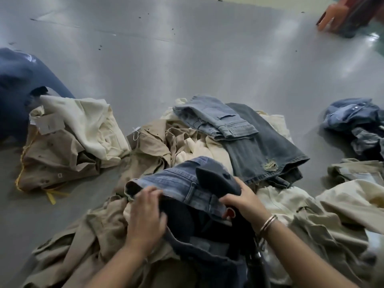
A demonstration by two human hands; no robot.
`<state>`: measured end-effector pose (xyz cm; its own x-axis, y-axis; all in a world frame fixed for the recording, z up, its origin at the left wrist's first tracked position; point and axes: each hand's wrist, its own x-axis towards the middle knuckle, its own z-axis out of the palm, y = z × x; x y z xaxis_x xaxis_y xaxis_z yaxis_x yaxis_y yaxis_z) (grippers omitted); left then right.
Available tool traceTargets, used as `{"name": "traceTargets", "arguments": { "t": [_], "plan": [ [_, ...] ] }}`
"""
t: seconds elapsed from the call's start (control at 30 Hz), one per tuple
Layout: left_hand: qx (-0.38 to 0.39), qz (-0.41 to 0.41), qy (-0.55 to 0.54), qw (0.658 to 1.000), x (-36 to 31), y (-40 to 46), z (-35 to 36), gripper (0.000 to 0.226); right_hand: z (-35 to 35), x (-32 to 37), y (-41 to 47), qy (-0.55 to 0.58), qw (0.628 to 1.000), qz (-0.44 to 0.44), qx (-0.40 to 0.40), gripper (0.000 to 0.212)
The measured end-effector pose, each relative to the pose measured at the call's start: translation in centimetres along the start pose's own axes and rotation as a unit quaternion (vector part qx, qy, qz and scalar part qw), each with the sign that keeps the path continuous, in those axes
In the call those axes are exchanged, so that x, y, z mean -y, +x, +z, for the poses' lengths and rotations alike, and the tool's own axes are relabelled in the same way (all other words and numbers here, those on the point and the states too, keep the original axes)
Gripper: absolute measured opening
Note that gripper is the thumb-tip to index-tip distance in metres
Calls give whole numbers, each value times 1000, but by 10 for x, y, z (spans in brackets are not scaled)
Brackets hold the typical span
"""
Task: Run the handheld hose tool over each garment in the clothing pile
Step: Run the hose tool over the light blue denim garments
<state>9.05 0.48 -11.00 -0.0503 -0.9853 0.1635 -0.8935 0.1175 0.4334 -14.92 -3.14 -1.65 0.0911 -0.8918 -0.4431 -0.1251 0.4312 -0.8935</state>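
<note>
Folded jeans (218, 119) lie atop the middle pile (158, 142) — smaller heaps (68, 138) flank it.

Both forearms bare, entering from near edge, converging toward centre. Left hand (145, 215) palm down, knuckles up, fingers curled forward, gripping fabric edge at fingertips; thumb side toward middle. Right hand (243, 202) further forward than left, fingers curled down over fold of cloth, thumb tucked under, pinching it. Right wrist slightly bent, two thin bangles (268, 224) on it. Hands near each other, not touching. Slight motion blur on left fingers.
</note>
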Motion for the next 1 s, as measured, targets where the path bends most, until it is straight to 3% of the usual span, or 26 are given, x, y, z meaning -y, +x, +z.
{"name": "traceTargets", "arguments": {
  "t": [0.07, 0.13, 0.17, 0.3, 0.33, 0.4, 0.43, 0.47, 0.5, 0.53, 0.57, 0.63, 0.67, 0.7, 0.77, 0.83, 0.87, 0.93, 1.0],
  "plan": [
    [6, 119, 49, 992, -17, 1, -1, 67, -5, 8, 9, -19, 1000, 7, 25, 52],
    [21, 151, 95, 984, -28, 23, -10, 82, -10, 16, 6, -3, 999, 9, 51, 48],
    [46, 152, 100, 982, -35, 38, -17, 76, -13, 19, 1, 7, 998, 5, 65, 50],
    [253, 0, -61, 965, -86, 105, -56, 19, -17, 16, -36, 85, 985, 1, 149, 71],
    [327, -38, -126, 936, -96, 119, -65, 20, -17, 16, -43, 95, 985, -10, 147, 74],
    [502, -116, -236, 824, -107, 147, -87, 25, -22, 25, -45, 113, 986, -61, 106, 64],
    [555, -158, -266, 772, -105, 158, -99, 23, -29, 33, -42, 117, 986, -90, 71, 58],
    [565, -181, -285, 753, -100, 167, -106, 22, -38, 43, -36, 119, 986, -114, 37, 56],
    [549, -184, -294, 760, -92, 176, -111, 21, -47, 54, -29, 124, 983, -133, 11, 56],
    [501, -185, -291, 794, -84, 185, -112, 18, -54, 62, -19, 125, 982, -139, -10, 57],
    [415, -167, -263, 855, -76, 194, -110, 15, -58, 69, -9, 122, 983, -137, -27, 57],
    [214, -107, -106, 965, -57, 200, -95, 21, -58, 73, 10, 117, 985, -116, -48, 49],
    [113, -80, 2, 990, -47, 193, -85, 30, -56, 70, 16, 115, 987, -104, -51, 42],
    [15, -41, 59, 997, -40, 177, -74, 34, -54, 66, 21, 107, 989, -94, -49, 35],
    [-106, 83, 31, 990, -38, 135, -55, 30, -49, 51, 20, 91, 992, -76, -32, 30],
    [-88, 176, -27, 980, -45, 92, -37, 22, -44, 36, 15, 83, 994, -70, -5, 39],
    [-70, 184, -28, 980, -48, 73, -28, 22, -41, 31, 12, 79, 995, -68, 8, 45],
    [-70, 117, -11, 991, -53, 43, -8, 39, -33, 25, 8, 77, 994, -75, 25, 53],
    [-75, -10, -9, 997, -58, 27, 6, 72, -25, 23, 7, 64, 992, -97, 39, 56]
  ]
}}
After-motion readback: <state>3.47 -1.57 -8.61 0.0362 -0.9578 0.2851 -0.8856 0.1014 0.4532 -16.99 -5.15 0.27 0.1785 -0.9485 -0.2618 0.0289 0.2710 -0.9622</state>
